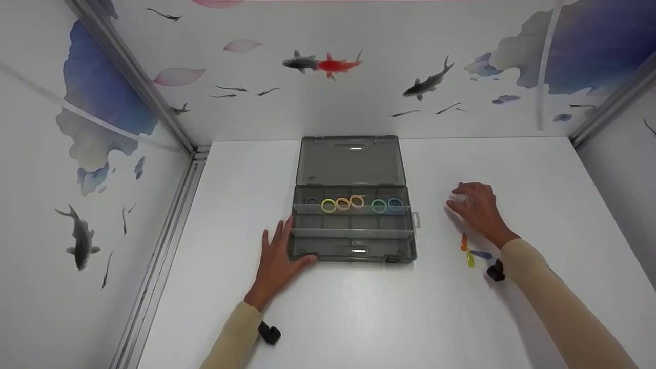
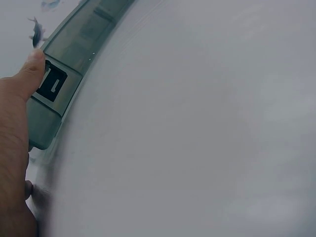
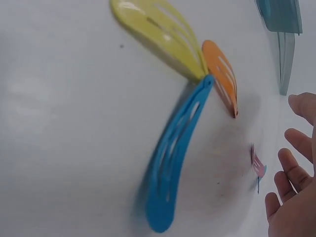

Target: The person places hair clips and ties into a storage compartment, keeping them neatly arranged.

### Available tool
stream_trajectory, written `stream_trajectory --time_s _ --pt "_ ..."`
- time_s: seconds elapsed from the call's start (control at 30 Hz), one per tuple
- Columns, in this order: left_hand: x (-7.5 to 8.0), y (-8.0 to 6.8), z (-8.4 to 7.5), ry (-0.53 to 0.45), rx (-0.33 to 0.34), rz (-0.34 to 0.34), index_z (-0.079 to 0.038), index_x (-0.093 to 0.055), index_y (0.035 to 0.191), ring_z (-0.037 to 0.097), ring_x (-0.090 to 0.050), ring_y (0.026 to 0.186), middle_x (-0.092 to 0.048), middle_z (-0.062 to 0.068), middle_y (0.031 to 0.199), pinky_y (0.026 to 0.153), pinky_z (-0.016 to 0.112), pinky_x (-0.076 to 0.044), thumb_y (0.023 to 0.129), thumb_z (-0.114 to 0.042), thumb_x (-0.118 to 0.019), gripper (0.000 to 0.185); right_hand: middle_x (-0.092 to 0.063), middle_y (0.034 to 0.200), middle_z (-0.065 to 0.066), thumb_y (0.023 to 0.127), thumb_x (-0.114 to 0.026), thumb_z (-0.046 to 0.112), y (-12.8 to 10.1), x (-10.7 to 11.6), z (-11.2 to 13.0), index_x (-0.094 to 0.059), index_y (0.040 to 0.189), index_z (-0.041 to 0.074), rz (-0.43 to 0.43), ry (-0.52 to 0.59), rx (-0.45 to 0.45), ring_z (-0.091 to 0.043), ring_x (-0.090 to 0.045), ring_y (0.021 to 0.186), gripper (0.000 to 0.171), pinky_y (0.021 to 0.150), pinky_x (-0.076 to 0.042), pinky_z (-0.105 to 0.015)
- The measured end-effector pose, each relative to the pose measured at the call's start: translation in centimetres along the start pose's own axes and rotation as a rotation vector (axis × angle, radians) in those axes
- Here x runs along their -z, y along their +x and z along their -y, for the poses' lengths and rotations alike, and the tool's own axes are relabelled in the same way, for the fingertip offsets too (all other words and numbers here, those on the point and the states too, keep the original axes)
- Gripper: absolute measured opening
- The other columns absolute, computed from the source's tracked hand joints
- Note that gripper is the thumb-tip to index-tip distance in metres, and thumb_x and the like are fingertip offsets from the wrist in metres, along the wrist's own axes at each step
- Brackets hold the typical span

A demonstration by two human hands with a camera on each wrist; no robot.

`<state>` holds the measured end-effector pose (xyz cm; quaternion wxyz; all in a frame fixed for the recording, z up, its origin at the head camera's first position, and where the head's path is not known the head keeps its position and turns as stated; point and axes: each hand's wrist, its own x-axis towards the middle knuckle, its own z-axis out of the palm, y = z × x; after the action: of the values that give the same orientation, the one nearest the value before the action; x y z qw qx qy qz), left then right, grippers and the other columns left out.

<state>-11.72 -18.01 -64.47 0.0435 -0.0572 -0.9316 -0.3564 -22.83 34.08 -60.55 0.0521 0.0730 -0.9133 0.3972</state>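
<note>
On the counter (image 1: 359, 318) our left hand (image 1: 277, 261) lies flat, fingers spread, thumb on the open box's (image 1: 352, 241) front left corner. Right hand (image 1: 474, 207) is loosely curled just beyond the hair clips (image 1: 470, 252), gripping nothing we can see. Best to keep the box braced and pinch one clip by its narrow end.

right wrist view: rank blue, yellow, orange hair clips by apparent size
1. blue hair clip, largest as it looks.
2. yellow hair clip, close behind, though its end is cut off by the frame edge, so this order is unsure.
3. orange hair clip, clearly smallest.
</note>
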Motion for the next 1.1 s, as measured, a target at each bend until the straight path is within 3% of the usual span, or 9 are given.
stream_trajectory --time_s 0.2,0.4,0.77,1.1 --pt "0.1 0.0 0.0 0.008 -0.027 -0.01 -0.041 -0.006 0.162 0.043 -0.008 0.153 -0.022 0.015 0.166 0.12 0.064 -0.011 0.077 -0.078 -0.067 0.111 -0.054 0.124 -0.02 0.092 -0.077 0.023 -0.8 0.4 -0.8 -0.07 0.116 0.001 -0.023 -0.048 0.026 -0.039 -0.04 0.123 0.034 0.101 -0.026 -0.063" --pt "0.0 0.2 0.1 0.015 -0.048 -0.01 -0.038 -0.005 0.163 0.035 -0.016 0.154 -0.024 0.015 0.166 0.123 0.059 -0.003 0.079 -0.076 -0.068 0.111 -0.053 0.128 -0.02 0.092 -0.076 0.029 -1.4 1.0 -1.6 -0.068 0.119 0.003 -0.013 -0.114 -0.024 -0.04 -0.039 0.125 0.038 0.101 -0.03 -0.063" --pt "0.0 0.0 0.1 0.017 -0.026 -0.006 -0.039 -0.006 0.163 0.042 -0.008 0.154 -0.021 0.015 0.167 0.121 0.063 -0.011 0.077 -0.078 -0.066 0.112 -0.046 0.138 -0.022 0.093 -0.075 0.039 -2.2 2.1 -2.5 -0.064 0.128 0.007 0.05 -0.14 -0.097 -0.043 -0.033 0.132 0.049 0.103 -0.028 -0.069" --pt "0.2 0.1 0.0 0.008 -0.021 0.003 -0.042 -0.004 0.162 0.04 -0.009 0.154 -0.02 0.015 0.167 0.122 0.061 -0.007 0.077 -0.079 -0.066 0.111 -0.044 0.14 -0.022 0.093 -0.075 0.035 -2.3 2.3 -2.7 -0.063 0.133 0.01 0.066 -0.145 -0.108 -0.043 -0.032 0.133 0.049 0.103 -0.027 -0.069"
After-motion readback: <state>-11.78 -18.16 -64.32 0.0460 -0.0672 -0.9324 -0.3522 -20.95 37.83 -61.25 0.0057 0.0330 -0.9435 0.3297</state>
